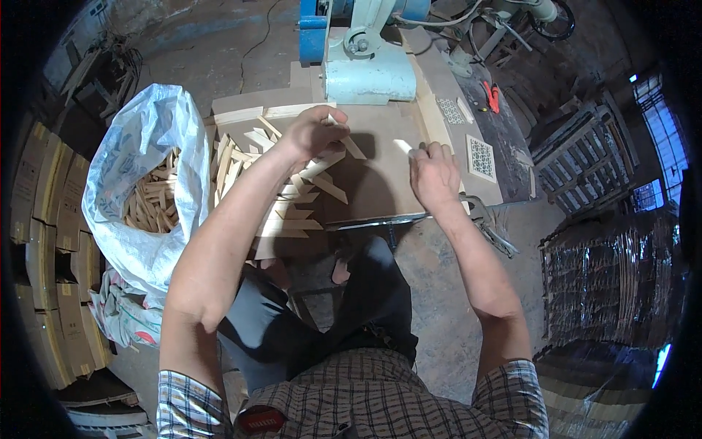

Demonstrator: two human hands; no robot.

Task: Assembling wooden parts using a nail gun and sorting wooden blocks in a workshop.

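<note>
My left hand point(313, 137) is over the wood pile, fingers curled round a short, pale wooden strip point(356, 149). One end of that strip sticks out below the fingers toward the bare board. At the right of the board, my right hand point(436, 175) pinches another small wooden strip point(403, 146), whose pale end points up and left. Several loose wooden strips point(292, 224) with slanted ends lie under and beside my left forearm. In front of both hands stands a pale blue-green machine point(369, 77) with a rounded housing.
A white woven sack point(191, 157) full of wood pieces stands at the left, near stacked cartons point(45, 245). A wooden fence point(433, 110) edges the board's right side. Beyond it are a patterned panel point(481, 158) and red-handled pliers point(492, 98). A metal clamp point(486, 223) hangs at the front right.
</note>
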